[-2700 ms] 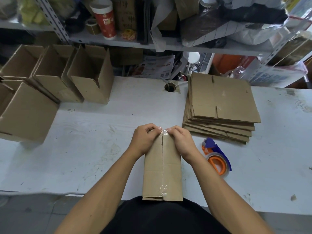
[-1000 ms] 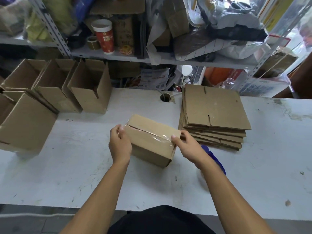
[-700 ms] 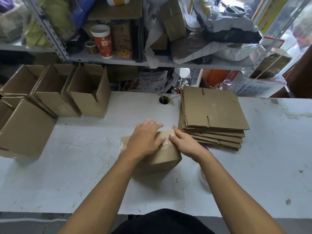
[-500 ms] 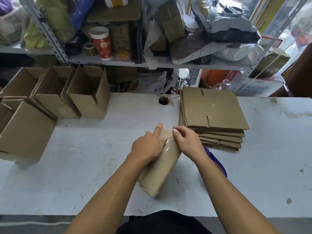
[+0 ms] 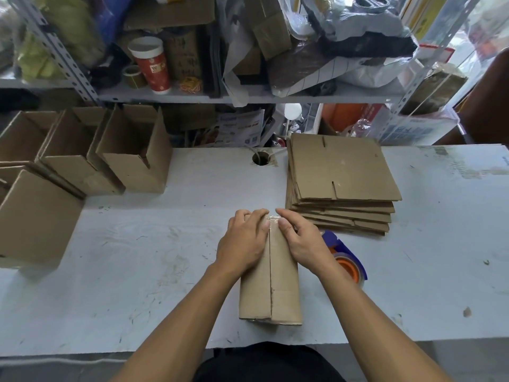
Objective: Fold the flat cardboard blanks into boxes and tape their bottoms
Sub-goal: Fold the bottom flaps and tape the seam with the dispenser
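Head view: both hands' fingers [image 5: 286, 220] press box [image 5: 281, 288]; tape dispenser [image 5: 348, 260] beside, blanks [image 5: 344, 175] behind.

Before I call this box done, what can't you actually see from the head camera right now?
- Far end of the box: covered by left hand and right hand; tape there unclear.
- Tape dispenser: partly behind the right forearm.
- Finished boxes: cut by the left edge.

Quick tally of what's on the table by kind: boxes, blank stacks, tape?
Taped box under the left hand and right hand: 1
Open boxes at the left: 4 plain to see; the edge may hide more
Stack of flat blanks: 1
Tape dispenser: 1
Total: 7 at least
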